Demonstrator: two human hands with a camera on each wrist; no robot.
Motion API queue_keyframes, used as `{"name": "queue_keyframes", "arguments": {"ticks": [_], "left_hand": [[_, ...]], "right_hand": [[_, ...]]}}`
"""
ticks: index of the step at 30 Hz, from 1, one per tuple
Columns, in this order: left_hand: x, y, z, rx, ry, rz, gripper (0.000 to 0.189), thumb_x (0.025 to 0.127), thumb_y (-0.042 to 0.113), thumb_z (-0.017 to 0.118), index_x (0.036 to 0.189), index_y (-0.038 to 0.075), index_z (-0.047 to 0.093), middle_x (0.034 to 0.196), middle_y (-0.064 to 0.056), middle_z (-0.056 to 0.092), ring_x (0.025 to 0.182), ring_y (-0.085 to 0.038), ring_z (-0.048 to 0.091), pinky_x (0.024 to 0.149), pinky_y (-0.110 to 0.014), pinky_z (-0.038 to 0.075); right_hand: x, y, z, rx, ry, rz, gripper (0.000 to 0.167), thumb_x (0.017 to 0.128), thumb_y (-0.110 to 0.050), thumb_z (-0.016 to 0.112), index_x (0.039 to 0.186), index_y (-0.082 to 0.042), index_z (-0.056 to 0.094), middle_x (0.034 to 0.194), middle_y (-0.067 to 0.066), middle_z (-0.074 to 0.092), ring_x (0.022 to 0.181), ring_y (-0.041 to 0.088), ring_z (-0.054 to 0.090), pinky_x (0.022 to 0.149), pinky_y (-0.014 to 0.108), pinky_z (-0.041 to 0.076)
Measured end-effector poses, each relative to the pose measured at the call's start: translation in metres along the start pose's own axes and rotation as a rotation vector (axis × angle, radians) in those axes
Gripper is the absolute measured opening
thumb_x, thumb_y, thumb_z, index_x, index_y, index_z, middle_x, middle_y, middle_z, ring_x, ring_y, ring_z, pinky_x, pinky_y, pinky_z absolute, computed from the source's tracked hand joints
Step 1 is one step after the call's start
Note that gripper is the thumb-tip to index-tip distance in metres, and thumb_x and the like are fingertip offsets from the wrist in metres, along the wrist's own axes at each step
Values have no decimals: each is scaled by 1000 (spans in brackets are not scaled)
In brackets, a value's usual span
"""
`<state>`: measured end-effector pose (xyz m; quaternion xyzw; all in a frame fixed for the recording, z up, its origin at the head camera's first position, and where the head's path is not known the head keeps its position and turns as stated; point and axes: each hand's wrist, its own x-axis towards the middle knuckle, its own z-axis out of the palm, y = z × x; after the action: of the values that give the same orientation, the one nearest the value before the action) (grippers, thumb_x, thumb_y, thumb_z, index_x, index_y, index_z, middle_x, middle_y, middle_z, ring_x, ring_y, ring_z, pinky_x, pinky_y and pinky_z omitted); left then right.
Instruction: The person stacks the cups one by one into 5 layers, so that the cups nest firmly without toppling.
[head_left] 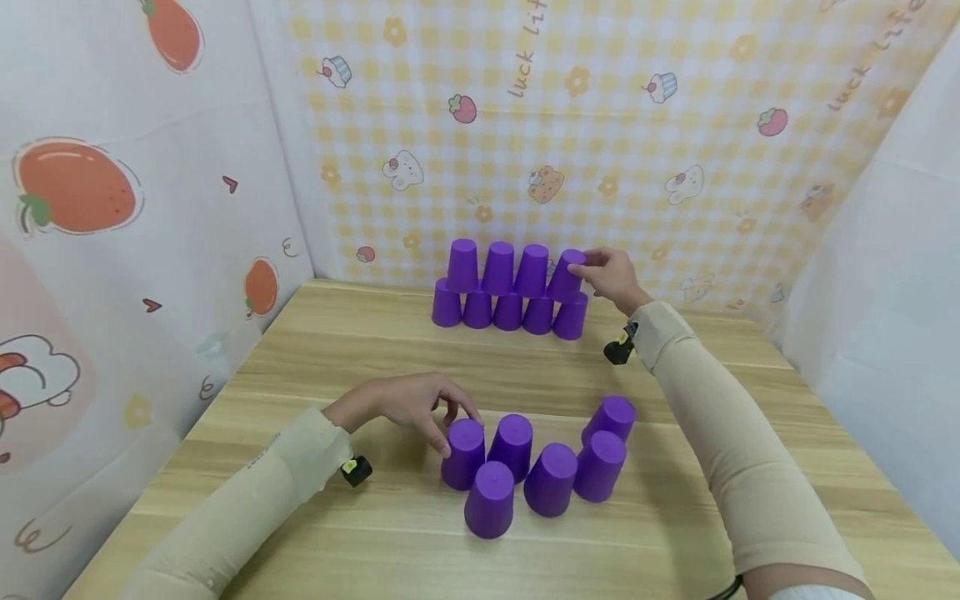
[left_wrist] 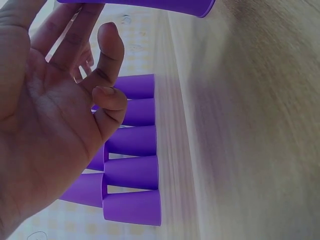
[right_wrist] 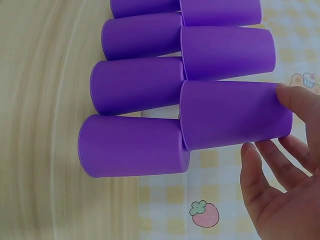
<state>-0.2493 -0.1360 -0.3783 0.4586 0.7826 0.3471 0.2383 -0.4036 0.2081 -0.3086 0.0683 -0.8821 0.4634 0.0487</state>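
My right hand (head_left: 615, 277) pinches an upside-down purple cup (right_wrist: 232, 115) near its closed end, thumb on one side and fingers on the other. That cup sits at the right end of the upper row, its rim over the lower row's end cup (right_wrist: 132, 146). Nearer the front, my left hand (head_left: 416, 402) has its thumb and a finger around the upper part of another upside-down purple cup (head_left: 463, 458). In the left wrist view, only a strip of this cup (left_wrist: 165, 5) shows at the top, and two fingers curl free of it.
Several more upside-down purple cups (head_left: 551, 479) stand close together at the front, right of my left hand. The two-row cup wall (head_left: 507, 310) stands near the back edge of the wooden table (head_left: 360, 333). A patterned curtain (head_left: 495, 150) hangs behind it.
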Motion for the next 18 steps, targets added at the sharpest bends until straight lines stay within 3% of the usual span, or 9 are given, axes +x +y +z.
{"name": "queue_keyframes", "arguments": {"ticks": [9,18], "left_hand": [[-2,2,2,-14,2,13,51,72,25,90,119,19,71,107,13,69,85,-11,61,83,-49,47],[-3,-1,5,-28,20,8,53,72,23,90,120,18,70,109,12,69,86,-12,61,87,-51,46]], "right_hand": [[0,-1,-2,2,-33,-2,54,93,-31,70,135,-1,55,128,20,62,97,25,58,65,30,56],[-3,4,-6,-12,-86,-14,65,93,-24,71,146,0,42,141,23,52,118,41,58,74,37,58]]}}
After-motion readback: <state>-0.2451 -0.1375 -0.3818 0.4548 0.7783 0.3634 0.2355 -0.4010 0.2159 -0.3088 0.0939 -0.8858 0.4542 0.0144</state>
